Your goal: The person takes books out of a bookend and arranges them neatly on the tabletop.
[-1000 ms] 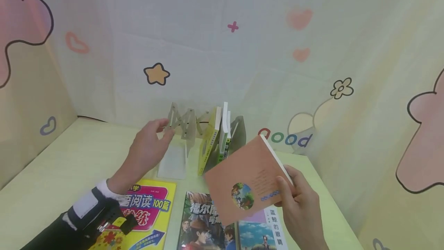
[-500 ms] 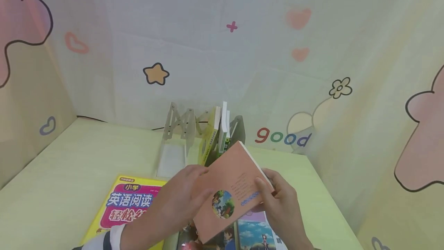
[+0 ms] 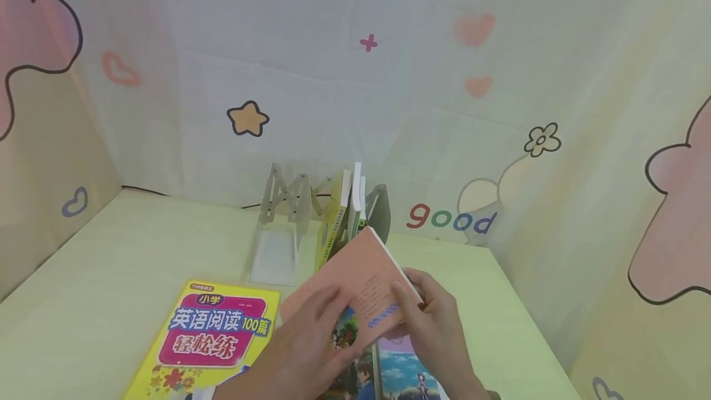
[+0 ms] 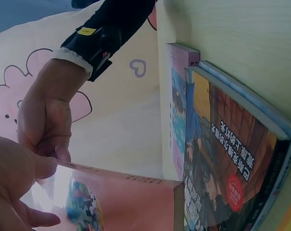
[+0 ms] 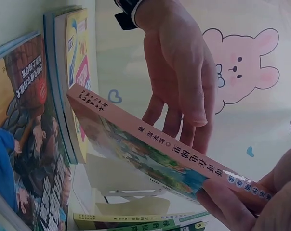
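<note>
So the backdrop was a pale cloth with stars, hearts and a colourful "good" printed on it, hanging behind a light greenish table. Taking the pink book as the middle of the clock in the head view: it was held up off the table, tilted, with its back cover facing the person. The right hand, around 4 o'clock, had it gripped by the edge, thumb on the back cover and fingers tucked underneath. The left hand came in from about 7 or 8, fingers fairly straight and just lying against the back cover, not clenched around anything. Up at 11 stood a grey metal rack, with a yellow book leaning in it near 12 and a white-edged book just to its right. A yellow workbook lay flat near 8, a dark comic-style book sat at 6, partly covered, and a book with a blue-sky cover was next to it at 5. The right wrist view also showed a colourful picture on the pink book's front.
</note>
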`<state>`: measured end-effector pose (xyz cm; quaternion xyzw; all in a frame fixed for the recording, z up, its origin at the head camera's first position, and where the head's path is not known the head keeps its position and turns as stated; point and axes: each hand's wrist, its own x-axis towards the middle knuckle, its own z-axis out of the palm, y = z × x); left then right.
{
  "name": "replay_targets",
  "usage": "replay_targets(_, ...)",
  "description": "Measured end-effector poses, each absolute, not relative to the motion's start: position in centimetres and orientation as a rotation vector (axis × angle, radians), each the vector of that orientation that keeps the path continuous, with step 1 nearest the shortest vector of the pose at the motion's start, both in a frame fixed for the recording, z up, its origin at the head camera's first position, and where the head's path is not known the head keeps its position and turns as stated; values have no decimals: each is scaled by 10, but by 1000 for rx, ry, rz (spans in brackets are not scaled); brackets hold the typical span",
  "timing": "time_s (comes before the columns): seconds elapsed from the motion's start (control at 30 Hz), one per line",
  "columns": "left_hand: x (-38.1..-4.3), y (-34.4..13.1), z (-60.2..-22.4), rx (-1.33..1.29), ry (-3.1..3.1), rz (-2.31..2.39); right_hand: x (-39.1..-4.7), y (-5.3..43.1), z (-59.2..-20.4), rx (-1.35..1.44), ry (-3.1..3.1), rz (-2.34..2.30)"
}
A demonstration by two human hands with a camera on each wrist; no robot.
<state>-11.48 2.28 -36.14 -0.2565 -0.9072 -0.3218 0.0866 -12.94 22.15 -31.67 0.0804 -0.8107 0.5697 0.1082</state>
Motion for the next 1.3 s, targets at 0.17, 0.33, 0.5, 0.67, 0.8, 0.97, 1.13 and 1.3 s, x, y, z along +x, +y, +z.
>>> replay_targets(0.17,-116,20,-366,-811,-2676,-937,-131,217,-314,230,-2394,1772)
replay_targets(0.33,-116,21,-370,-806,-2706,-882,-132,213,-311,222,-2368,1984)
replay_targets(0.5,-115,23,-375,-819,-2638,-727,-132,208,-309,189,-2353,2076)
replay_targets(0.67,-111,24,-376,-852,-2673,-778,-131,201,-307,153,-2355,2099)
replay_targets(0.8,-110,21,-374,-822,-2722,-939,-131,197,-307,204,-2333,2182)
replay_targets(0.97,-113,13,-368,-827,-2702,-1101,-132,195,-306,280,-2305,2230)
replay_targets(1.13,-114,9,-355,-628,-2747,-1579,-130,194,-306,336,-2337,2155)
replay_targets(1.3,-115,6,-343,-426,-2762,-1607,-130,195,-308,387,-2375,2059)
